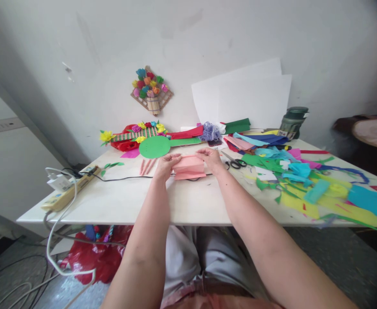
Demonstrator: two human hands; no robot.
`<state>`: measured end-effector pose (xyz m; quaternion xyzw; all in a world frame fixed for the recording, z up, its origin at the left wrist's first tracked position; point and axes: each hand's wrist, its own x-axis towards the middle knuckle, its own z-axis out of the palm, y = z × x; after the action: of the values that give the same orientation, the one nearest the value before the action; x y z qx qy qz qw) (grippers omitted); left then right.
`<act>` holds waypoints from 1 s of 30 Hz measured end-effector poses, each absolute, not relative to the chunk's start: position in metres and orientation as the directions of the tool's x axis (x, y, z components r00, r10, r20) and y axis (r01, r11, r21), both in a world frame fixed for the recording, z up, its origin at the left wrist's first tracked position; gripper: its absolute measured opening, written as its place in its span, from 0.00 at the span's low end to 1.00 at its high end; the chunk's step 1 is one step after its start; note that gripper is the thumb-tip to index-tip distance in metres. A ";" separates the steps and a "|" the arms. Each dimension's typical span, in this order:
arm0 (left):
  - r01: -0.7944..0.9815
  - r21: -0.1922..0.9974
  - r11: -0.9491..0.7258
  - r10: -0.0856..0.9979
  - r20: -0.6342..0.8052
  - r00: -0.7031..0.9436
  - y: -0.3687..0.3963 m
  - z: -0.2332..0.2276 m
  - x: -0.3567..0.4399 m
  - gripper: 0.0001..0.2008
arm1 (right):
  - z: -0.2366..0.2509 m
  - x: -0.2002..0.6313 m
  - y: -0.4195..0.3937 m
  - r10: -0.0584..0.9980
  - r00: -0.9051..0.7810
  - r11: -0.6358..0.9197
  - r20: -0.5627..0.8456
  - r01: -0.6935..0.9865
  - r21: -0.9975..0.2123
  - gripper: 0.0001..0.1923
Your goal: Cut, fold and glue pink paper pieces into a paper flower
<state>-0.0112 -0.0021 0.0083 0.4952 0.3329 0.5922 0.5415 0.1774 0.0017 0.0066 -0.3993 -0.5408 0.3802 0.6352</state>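
Note:
A sheet of pink crepe paper [190, 168] hangs between my two hands, just above the white table. My left hand [167, 165] pinches its upper left corner, while my right hand [210, 158] grips the upper right. Along the top edge the paper looks rolled or folded over; whether something lies inside is hidden. Several thin pink paper rolls [147, 166] lie left of my left hand. Behind the hands is a green paper disc [154, 147]. Black-handled scissors [237, 163] rest to the right of my right hand.
Coloured paper scraps [323, 193] cover the table's right side, with a dark green bottle [293, 124] behind them. A power strip [70, 189] sits at the left, its black cable crossing the table. Paper flowers [149, 86] hang on the wall.

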 end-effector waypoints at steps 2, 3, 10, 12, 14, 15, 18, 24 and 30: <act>-0.325 0.925 -0.197 0.970 0.233 0.076 -0.003 0.009 -0.011 0.17 | 0.007 0.177 0.001 0.918 0.126 0.385 0.375 -0.067 -0.920 0.18; -0.326 0.924 -0.201 0.969 0.236 0.073 -0.003 0.009 -0.011 0.17 | 0.007 0.177 0.001 0.919 0.127 0.384 0.373 -0.073 -0.921 0.18; -0.286 0.934 -0.214 0.969 0.240 0.059 0.000 0.007 -0.012 0.18 | 0.007 0.176 0.001 0.920 0.141 0.380 0.365 -0.100 -0.920 0.19; -0.287 0.934 -0.214 0.969 0.241 0.061 0.001 0.006 -0.012 0.20 | 0.007 0.176 0.001 0.922 0.139 0.376 0.361 -0.106 -0.920 0.19; -0.298 0.930 -0.214 0.968 0.243 0.064 0.002 0.005 -0.012 0.19 | 0.007 0.177 0.001 0.930 0.131 0.359 0.343 -0.127 -0.925 0.20; -0.307 0.927 -0.214 0.967 0.245 0.065 0.002 0.004 -0.012 0.19 | 0.007 0.177 0.001 0.936 0.128 0.343 0.327 -0.145 -0.928 0.20; -0.322 0.920 -0.223 0.966 0.254 0.056 0.004 0.004 -0.012 0.19 | 0.007 0.177 0.000 0.954 0.119 0.294 0.274 -0.209 -0.933 0.20; -0.275 0.922 -0.271 0.954 0.295 0.051 0.007 0.001 -0.013 0.21 | 0.008 0.176 -0.003 0.962 0.122 0.265 0.242 -0.233 -0.936 0.19; -0.193 0.933 -0.303 0.943 0.323 0.083 0.006 0.002 -0.015 0.19 | 0.006 0.177 -0.001 0.943 0.124 0.328 0.308 -0.206 -0.922 0.17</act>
<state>-0.0153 0.0055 0.0019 0.5541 0.3381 0.5868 0.4841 0.1772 -0.0007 0.0064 -0.3745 -0.4922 0.4427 0.6492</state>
